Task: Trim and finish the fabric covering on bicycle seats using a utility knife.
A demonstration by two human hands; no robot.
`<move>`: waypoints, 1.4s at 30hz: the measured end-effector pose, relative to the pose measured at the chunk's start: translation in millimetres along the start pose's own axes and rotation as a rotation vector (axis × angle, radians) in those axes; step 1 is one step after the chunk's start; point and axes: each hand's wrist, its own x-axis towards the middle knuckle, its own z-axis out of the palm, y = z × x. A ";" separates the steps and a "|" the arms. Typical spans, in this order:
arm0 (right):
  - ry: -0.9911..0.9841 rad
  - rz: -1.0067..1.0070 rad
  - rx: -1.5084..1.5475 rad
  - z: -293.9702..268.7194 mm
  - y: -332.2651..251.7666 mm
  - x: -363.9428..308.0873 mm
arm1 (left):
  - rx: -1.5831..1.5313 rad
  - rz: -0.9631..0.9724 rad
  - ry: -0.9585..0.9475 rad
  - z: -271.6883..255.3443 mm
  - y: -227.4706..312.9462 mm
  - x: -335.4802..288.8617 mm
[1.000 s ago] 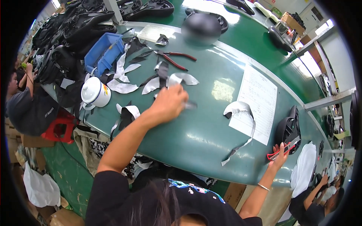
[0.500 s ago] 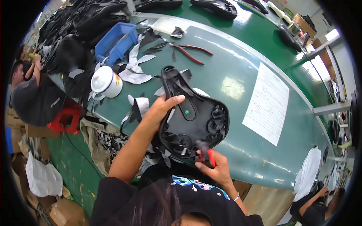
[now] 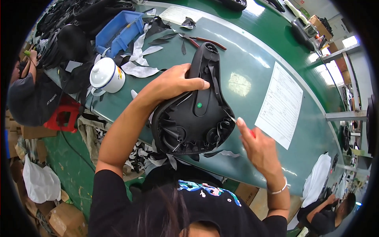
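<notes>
A black bicycle saddle (image 3: pixel 185 112) is turned underside up at the table's near edge, its narrow nose pointing away from me. Gathered black cover material lines the inside of its wide end. My left hand (image 3: pixel 173 85) grips the nose's left side, thumb pressed on the inner face. In my right hand (image 3: pixel 258 150) is a red-handled tool (image 3: pixel 253 134), mostly covered by my fingers; its thin metal tip meets the saddle's right rim. I cannot make out the tool's exact kind. A thin grey-black trimming (image 3: pixel 223 153) lies below the saddle's wide end.
Red-handled pliers (image 3: pixel 199 40) lie beyond the saddle. A lidded white enamel mug (image 3: pixel 112 77), fabric scraps (image 3: pixel 140 70) and a blue bin (image 3: pixel 118 33) stand left. At right is a paper sheet (image 3: pixel 279 106). Other people work at far left and lower right.
The saddle has turned, its nose swinging right and away from me. My left hand has shifted up along the nose. My right hand has moved up and right, bringing the tool to the right rim.
</notes>
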 end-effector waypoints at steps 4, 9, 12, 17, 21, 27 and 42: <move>0.175 0.253 0.310 52.4 -43.0 -31.2 | -0.050 -0.005 0.123 -1.5 -21.7 -11.2; 0.162 0.425 0.589 51.5 -85.9 -60.1 | -0.246 -0.021 0.376 11.2 -34.9 -53.0; 0.262 0.390 0.708 45.0 -67.5 -58.0 | -0.263 0.045 0.435 10.8 -46.4 -62.1; 0.544 0.122 0.566 40.5 -48.7 33.7 | -0.337 0.056 0.450 22.3 -50.8 -71.6; 0.513 0.552 0.882 35.2 -9.3 41.4 | -0.099 0.198 0.799 21.0 -96.7 -75.6; 0.450 0.445 1.030 6.2 -43.8 44.8 | 0.889 0.668 0.316 43.8 -16.6 -53.2; 0.222 0.324 0.250 33.3 -57.6 -27.4 | -0.661 0.339 0.206 35.1 -12.6 -7.2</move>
